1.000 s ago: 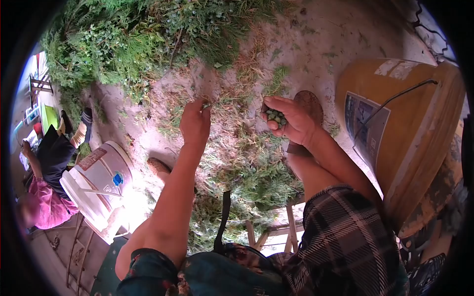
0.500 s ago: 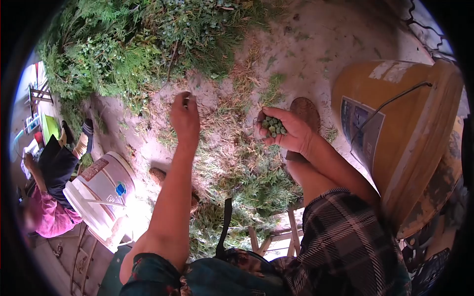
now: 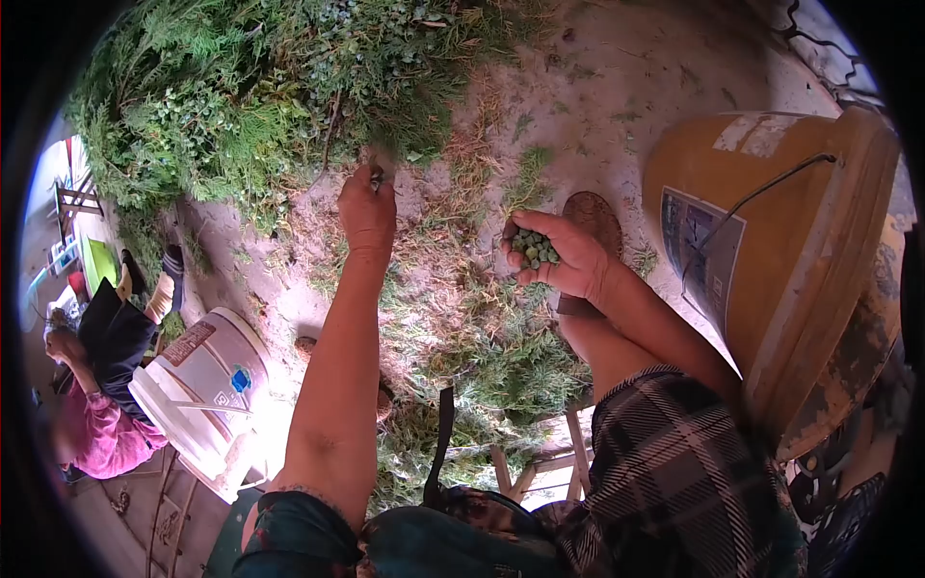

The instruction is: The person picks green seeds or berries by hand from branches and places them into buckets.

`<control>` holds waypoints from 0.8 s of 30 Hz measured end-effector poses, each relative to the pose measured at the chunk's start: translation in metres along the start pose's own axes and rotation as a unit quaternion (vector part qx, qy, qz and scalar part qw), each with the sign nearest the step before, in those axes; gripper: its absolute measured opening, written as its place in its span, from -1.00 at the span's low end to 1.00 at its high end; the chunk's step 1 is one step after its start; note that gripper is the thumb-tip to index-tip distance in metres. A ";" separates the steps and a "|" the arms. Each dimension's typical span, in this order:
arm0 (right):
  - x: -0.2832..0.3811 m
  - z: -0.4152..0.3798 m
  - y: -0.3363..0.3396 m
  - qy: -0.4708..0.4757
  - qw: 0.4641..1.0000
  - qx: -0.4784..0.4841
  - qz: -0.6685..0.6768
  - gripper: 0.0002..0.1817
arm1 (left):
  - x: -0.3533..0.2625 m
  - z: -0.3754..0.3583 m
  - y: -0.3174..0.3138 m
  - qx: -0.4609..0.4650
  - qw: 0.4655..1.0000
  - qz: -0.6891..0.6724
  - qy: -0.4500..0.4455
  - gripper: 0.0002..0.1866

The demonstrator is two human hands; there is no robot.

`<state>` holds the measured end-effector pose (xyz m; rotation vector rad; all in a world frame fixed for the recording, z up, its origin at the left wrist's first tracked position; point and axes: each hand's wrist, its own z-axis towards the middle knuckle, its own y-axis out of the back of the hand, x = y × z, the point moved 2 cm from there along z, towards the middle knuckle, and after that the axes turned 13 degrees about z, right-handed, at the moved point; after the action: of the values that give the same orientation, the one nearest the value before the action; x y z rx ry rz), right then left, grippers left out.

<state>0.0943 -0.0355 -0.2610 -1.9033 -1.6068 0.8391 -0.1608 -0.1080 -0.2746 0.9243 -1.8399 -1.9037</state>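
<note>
My right hand (image 3: 568, 258) is cupped, palm up, around a heap of small green cones (image 3: 532, 249). Its fingers curl over their edge. Further left, my left hand (image 3: 368, 214) reaches forward to the near edge of a big pile of green conifer branches (image 3: 251, 106). Its fingers are pinched together, with a small greyish bit showing between them that I cannot make out. A blur hangs just beyond the fingertips. Clusters of pale green cones show among the branches.
A large yellow bucket (image 3: 732, 222) with a wire handle leans at the right. At the left, a white bucket (image 3: 207, 361) stands beside a seated person in a pink top (image 3: 111, 433). Loose clippings (image 3: 482, 318) litter the floor around my shoes.
My left hand has moved slightly forward and right, closer to the branch pile. My right hand stays in place with the cones. The person at the left has raised a hand slightly.
</note>
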 end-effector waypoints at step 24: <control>0.004 -0.004 0.000 0.006 0.995 0.059 0.084 -0.74 | -0.022 -0.012 0.024 0.015 0.995 -0.089 0.047 -0.68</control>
<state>0.0975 -0.0310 -0.2591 -1.9742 -1.3723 0.9673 -0.1419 -0.1055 -0.2457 1.2025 -1.7887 -1.9032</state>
